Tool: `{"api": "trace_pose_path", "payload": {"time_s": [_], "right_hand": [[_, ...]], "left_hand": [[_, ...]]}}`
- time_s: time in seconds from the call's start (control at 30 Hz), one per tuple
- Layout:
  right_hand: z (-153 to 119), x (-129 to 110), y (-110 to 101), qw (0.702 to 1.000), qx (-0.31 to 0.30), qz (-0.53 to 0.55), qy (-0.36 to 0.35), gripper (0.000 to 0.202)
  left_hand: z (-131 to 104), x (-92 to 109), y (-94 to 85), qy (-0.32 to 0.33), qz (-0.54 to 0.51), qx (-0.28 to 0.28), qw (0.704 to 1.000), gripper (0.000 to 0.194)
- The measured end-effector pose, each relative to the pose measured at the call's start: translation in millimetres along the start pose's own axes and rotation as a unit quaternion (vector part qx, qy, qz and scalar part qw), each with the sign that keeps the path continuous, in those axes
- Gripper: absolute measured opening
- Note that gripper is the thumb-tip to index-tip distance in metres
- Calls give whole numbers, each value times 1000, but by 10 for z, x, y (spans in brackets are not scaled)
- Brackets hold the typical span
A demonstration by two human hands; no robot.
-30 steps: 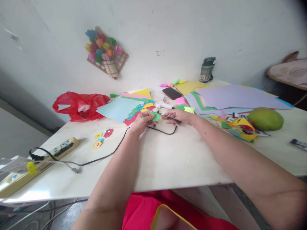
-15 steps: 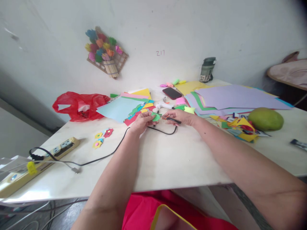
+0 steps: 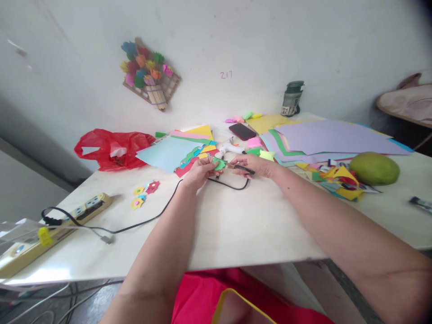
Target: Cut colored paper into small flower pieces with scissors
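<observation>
Near the middle of the white table, my left hand (image 3: 201, 171) pinches a small green paper piece (image 3: 220, 164). My right hand (image 3: 251, 164) is closed round the black handles of a pair of scissors (image 3: 243, 169), whose blades point left and lie at the green piece. Just behind my hands is a white glue gun (image 3: 231, 148). Colourful paper pieces (image 3: 192, 163) with wavy edges are beside my left hand. Small paper flowers (image 3: 137, 203) lie on the table to the left.
A black cord (image 3: 148, 221) runs from a power strip (image 3: 91, 204) towards my hands. Also around are a red plastic bag (image 3: 101, 150), a phone (image 3: 242, 131), purple sheets (image 3: 324, 137), paper scraps (image 3: 344, 180), a green fruit (image 3: 374, 168) and a bottle (image 3: 292, 99).
</observation>
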State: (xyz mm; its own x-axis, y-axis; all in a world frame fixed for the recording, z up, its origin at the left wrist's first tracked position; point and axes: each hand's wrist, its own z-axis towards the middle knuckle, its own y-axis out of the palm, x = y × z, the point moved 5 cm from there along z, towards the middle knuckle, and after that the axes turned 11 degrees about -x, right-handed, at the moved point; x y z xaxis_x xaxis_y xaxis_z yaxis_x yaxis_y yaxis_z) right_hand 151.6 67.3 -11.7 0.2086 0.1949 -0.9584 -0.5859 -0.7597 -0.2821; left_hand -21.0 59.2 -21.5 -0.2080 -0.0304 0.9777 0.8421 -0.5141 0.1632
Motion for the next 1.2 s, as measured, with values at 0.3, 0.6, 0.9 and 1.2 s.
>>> {"api": "trace_pose_path", "payload": {"time_s": [0.3, 0.6, 0.9, 1.2], "right_hand": [[13, 9, 0, 1000, 4, 6, -11, 35], [0, -25, 11, 1000, 10, 17, -15, 35], [-1, -15, 2, 1000, 12, 13, -12, 32], [11, 10, -8, 1000, 16, 7, -14, 32]], "left_hand": [[-6, 21, 24, -9, 9, 0, 1000, 25], [-6, 16, 31, -15, 5, 6, 1000, 24], [-4, -14, 13, -20, -11, 15, 1000, 22], [1, -22, 7, -13, -23, 24, 999, 22]]}}
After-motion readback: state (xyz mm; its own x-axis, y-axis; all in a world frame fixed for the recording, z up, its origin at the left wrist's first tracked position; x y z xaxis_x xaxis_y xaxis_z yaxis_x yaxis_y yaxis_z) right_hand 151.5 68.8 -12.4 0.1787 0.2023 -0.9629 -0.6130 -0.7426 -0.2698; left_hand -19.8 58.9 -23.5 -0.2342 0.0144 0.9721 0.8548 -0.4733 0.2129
